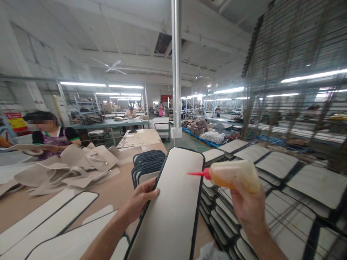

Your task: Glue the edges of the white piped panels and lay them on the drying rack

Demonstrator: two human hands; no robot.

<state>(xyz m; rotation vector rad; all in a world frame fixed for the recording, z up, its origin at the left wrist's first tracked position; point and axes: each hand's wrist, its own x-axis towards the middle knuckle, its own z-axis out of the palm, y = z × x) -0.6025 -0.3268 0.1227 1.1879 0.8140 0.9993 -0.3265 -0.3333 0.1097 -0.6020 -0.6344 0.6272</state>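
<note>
both full lol, left hand [142, 198] pinching the long panel [176, 202] mid-frame, right hand [249, 207] gripping the bottle [235, 171], nozzle [197, 173] pointing left across panel

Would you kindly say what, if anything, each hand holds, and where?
Left hand: pale panel, by its left edge. Right hand: bottle, by its body.

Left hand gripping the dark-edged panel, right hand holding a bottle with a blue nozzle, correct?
Not quite: the head view shows the nozzle is red, not blue. The left hand does grip the dark-edged panel, and the right hand holds the bottle.
</note>
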